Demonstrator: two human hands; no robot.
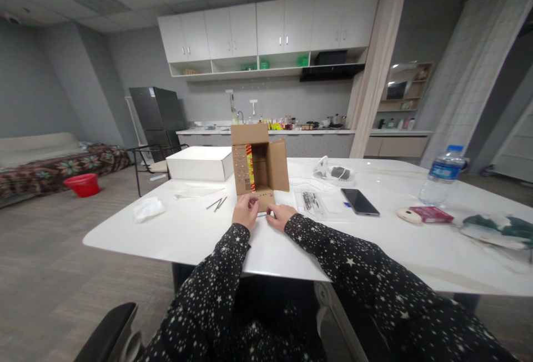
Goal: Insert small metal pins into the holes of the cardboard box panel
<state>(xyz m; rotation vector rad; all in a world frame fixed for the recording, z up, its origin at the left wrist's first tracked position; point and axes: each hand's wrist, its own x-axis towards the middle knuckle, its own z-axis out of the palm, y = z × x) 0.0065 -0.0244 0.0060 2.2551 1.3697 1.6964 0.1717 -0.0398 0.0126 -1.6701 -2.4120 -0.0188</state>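
Observation:
A small brown cardboard box (259,161) stands open on the white table (195,231), its flaps spread and its opening turned toward me, with a red and yellow strip inside. My left hand (245,210) and my right hand (281,216) rest at the box's lower flap, fingers curled and pinching at its front edge. Both arms wear dark sleeves with white stars.
A white flat box (200,163) sits behind left of the carton. Thin metal pins (216,204) and a crumpled tissue (148,208) lie left. To the right are a plastic bag (311,202), a phone (360,201), a water bottle (442,175) and a red packet (431,214).

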